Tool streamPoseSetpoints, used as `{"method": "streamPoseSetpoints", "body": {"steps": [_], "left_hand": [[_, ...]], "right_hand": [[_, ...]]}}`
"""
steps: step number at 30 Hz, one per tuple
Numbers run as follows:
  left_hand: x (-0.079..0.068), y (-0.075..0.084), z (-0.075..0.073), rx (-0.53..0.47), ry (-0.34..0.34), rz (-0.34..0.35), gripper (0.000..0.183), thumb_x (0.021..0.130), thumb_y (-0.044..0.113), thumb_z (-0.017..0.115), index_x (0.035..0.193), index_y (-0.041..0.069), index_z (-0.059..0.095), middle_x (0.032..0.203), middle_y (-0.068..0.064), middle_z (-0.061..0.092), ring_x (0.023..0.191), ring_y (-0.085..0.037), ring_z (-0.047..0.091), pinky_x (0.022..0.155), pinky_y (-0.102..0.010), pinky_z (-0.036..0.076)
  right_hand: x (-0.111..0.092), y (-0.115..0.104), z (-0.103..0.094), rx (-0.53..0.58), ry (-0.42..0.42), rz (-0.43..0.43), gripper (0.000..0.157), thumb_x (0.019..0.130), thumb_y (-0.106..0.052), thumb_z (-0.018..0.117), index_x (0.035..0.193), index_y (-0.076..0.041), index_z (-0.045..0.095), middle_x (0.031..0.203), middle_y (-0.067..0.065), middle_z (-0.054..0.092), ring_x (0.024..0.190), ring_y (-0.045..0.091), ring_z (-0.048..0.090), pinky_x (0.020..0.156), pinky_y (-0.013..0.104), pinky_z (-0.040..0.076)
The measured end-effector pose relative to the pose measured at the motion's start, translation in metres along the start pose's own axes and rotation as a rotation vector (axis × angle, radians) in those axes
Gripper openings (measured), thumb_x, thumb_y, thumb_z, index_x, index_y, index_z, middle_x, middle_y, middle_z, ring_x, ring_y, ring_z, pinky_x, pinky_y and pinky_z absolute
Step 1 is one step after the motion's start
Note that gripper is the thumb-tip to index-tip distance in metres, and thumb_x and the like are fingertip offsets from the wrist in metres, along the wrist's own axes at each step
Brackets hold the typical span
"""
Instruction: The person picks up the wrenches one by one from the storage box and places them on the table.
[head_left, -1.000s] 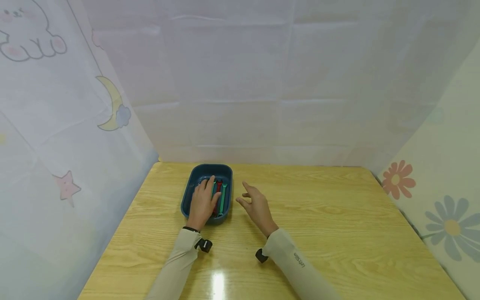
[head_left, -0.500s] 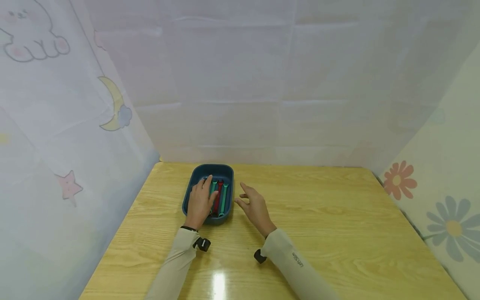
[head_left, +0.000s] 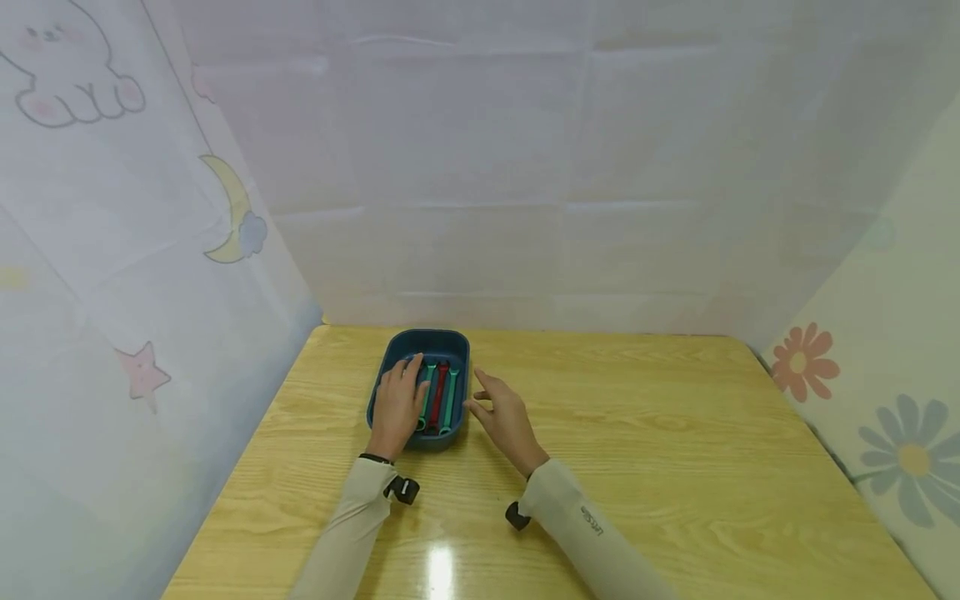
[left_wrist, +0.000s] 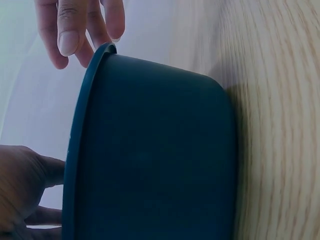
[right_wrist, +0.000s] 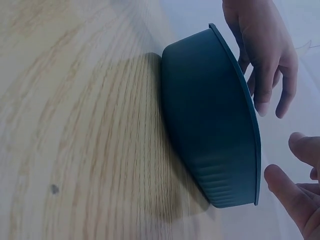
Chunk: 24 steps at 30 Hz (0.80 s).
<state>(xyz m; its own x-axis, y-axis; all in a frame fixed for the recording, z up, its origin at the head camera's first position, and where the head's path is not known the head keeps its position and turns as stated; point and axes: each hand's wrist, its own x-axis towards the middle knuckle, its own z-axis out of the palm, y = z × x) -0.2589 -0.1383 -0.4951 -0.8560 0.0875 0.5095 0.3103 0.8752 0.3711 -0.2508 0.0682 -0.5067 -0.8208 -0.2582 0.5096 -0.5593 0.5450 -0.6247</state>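
Observation:
A dark blue plastic tub [head_left: 429, 339] stands toward the back left of the table. In it lie a red wrench [head_left: 438, 400] and two green wrenches, one on the right [head_left: 449, 402] and one on the left [head_left: 426, 402], roughly side by side. My left hand [head_left: 396, 408] reaches over the tub's left part, its relaxed fingers dipping past the rim and covering what lies beneath. Just outside the right rim is my right hand [head_left: 506, 419], thumb and forefinger spread apart with nothing between them. The right wrist view shows the left hand [right_wrist: 267, 45] hanging over the tub's rim.
The wooden table [head_left: 637, 433] extends widely to the right of the tub. Printed sheets line the back [head_left: 480, 167] and both sides. Each wrist carries a small black camera, the left one [head_left: 405, 490] below the tub.
My left hand has shifted left over the tub, uncovering more of the left green wrench and the red one. My right hand has come slightly closer to the right rim.

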Motion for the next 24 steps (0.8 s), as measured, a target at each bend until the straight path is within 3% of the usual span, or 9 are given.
{"method": "streamPoseSetpoints", "body": {"steps": [7,16,24], "left_hand": [[0.0,-0.004,0.0,0.017,0.015,-0.01,0.049,0.097,0.015,0.066,0.143,0.004,0.053,0.128,-0.027,0.058,0.113,-0.045,0.057,0.095,-0.056,0.047],[-0.001,-0.011,-0.005,0.037,0.035,-0.028,0.049,0.097,0.018,0.066,0.142,0.003,0.053,0.123,-0.027,0.06,0.111,-0.046,0.056,0.09,-0.058,0.048],[0.0,-0.018,-0.009,0.059,0.008,-0.075,0.049,0.098,0.019,0.065,0.143,0.004,0.052,0.125,-0.025,0.06,0.112,-0.045,0.056,0.091,-0.057,0.047]], "right_hand": [[0.0,-0.005,0.002,0.012,-0.016,0.018,0.06,0.09,-0.012,0.073,0.145,0.0,0.05,0.131,0.02,0.061,0.101,0.024,0.069,0.075,0.03,0.058],[0.001,-0.006,0.008,0.02,-0.004,-0.041,0.057,0.091,-0.012,0.072,0.144,-0.001,0.052,0.125,0.016,0.063,0.1,0.022,0.069,0.073,0.024,0.057],[0.003,-0.008,0.011,0.015,0.015,-0.051,0.056,0.09,-0.009,0.073,0.142,0.001,0.054,0.122,0.017,0.064,0.098,0.022,0.07,0.073,0.023,0.057]]}}
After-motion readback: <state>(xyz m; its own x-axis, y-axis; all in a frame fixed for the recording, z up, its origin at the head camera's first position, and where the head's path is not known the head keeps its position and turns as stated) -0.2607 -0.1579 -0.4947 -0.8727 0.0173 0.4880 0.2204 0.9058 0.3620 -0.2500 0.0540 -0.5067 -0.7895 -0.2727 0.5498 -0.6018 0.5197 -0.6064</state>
